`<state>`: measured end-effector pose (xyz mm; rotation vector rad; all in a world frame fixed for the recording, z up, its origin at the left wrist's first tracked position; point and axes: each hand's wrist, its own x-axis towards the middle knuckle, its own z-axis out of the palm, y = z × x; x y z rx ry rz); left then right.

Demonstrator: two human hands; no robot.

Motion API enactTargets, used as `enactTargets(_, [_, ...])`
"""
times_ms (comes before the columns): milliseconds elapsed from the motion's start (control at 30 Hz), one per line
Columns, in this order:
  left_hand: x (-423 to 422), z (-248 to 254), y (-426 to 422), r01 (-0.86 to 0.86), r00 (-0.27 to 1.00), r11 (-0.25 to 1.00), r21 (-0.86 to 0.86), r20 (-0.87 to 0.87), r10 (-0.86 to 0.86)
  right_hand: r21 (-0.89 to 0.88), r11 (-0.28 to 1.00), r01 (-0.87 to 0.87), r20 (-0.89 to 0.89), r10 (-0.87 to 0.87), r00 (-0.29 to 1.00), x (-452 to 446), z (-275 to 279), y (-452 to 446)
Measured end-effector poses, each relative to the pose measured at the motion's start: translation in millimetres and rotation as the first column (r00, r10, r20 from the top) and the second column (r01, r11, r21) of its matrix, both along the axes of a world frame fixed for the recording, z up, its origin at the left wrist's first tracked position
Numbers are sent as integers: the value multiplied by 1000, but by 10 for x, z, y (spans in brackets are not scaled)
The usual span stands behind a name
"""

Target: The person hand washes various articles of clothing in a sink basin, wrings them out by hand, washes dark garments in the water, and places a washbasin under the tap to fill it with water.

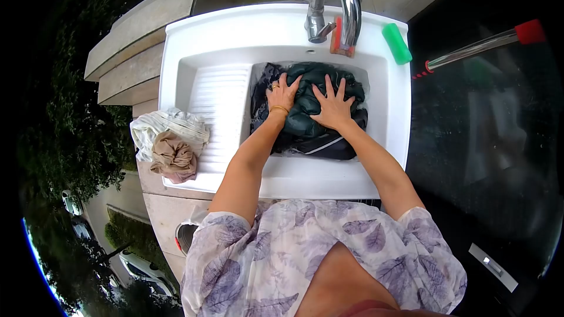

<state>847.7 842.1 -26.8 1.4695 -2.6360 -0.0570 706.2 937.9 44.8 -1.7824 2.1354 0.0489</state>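
Wet dark green and black clothes [305,118] lie bunched in the water of the white sink's basin [379,97]. My left hand [283,94], with a ring and a yellow bracelet, presses on the left part of the heap, fingers spread. On the right part rests my right hand [333,104], its fingers stretched wide over the dark green cloth. Neither hand is closed round the fabric. Part of the clothes is hidden under my hands.
Left of the basin is a ribbed washboard [220,111], with white cloth [158,128] and brown cloth [174,155] at its edge. Behind stand a chrome faucet [352,9], a red-orange brush [342,41] and a green object [397,44]. A red-ended pole [473,47] is at the right.
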Motion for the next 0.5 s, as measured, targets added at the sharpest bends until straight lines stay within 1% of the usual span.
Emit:
enactTargets(33, [-9,5,-5,-21,1000,1000,13,1,21,21,999,-38,-29,39,999,-10,-63,-25])
enactTargets(67, [-44,64,-14,-59,997,971,230,-30,68,49,997,-54,-42,56,998,-35,-85,-56])
enactTargets(100, [-51,38,-26,-62,998,976,209,-12,66,75,995,-68,-55,72,996,-50,-123,-107])
enactTargets(167, [-81,-11,-38,-60,998,984,169,25,57,114,990,-88,-14,90,996,-84,-201,-184])
enactTargets(200, [-99,-10,-81,-46,998,982,185,46,39,133,986,-99,4,100,995,-106,-243,-227])
enactTargets(267, [-107,15,-163,-28,996,976,218,85,9,103,989,-110,33,108,994,-142,-454,-274])
enactTargets(300, [-104,6,-196,-19,998,974,226,69,3,85,990,-117,47,113,993,-138,-437,-321])
enactTargets(367, [-87,-11,-256,3,999,973,232,33,-11,138,983,-117,5,117,993,-116,-392,-349])
enactTargets(400, [-83,-12,-278,-6,999,962,272,32,-3,161,980,-113,-22,118,993,-104,-329,-336])
enactTargets(467, [-68,-6,-339,-21,1000,939,343,26,13,198,975,-99,-54,112,992,-83,-383,-344])
enactTargets(500, [-70,34,-343,-16,999,939,342,39,2,208,974,-93,-73,110,991,-75,-435,-352])
